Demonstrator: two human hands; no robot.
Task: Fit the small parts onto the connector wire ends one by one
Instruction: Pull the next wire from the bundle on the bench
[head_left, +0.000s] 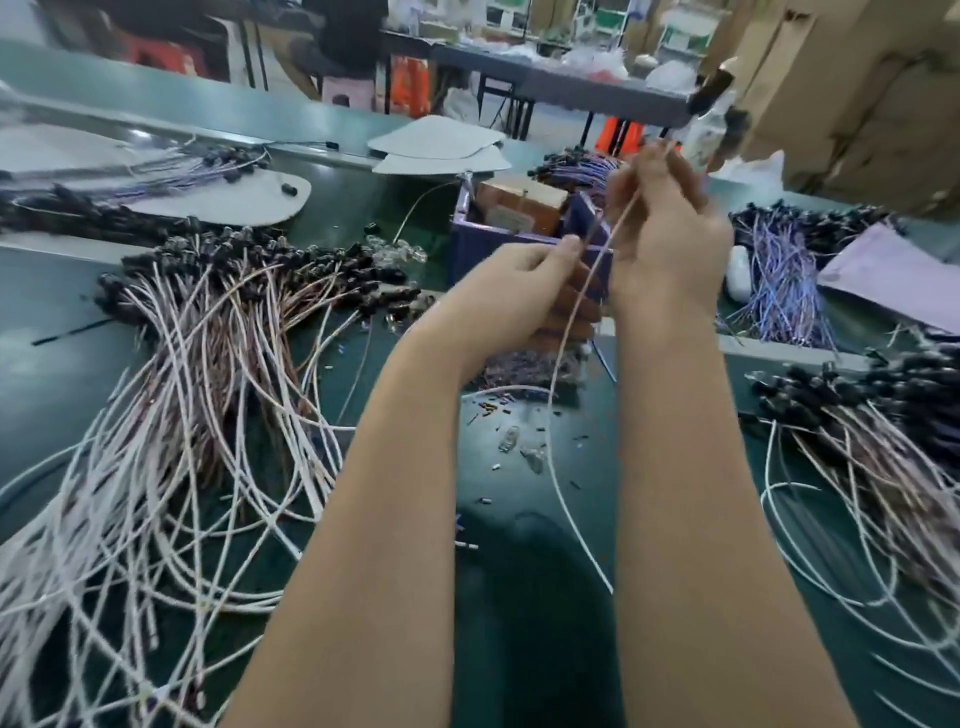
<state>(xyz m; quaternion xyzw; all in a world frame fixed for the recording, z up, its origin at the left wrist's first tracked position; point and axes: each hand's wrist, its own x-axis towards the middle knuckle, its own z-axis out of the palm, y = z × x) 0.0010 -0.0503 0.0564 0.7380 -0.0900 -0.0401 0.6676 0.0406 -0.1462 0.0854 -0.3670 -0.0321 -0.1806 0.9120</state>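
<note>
Both my hands are raised above the green bench. My right hand pinches the upper end of a thin pale wire between its fingertips, near the top of the hand. The wire runs down between my forearms and curves onto the bench. My left hand is curled with thumb and fingers pinched beside the wire; the small part in it is too small to make out. Small loose parts lie scattered on the bench below the hands.
A big heap of white wires with black ends covers the left. A similar heap lies at right, purple wires behind it. A purple box stands behind my hands. White sheets lie farther back.
</note>
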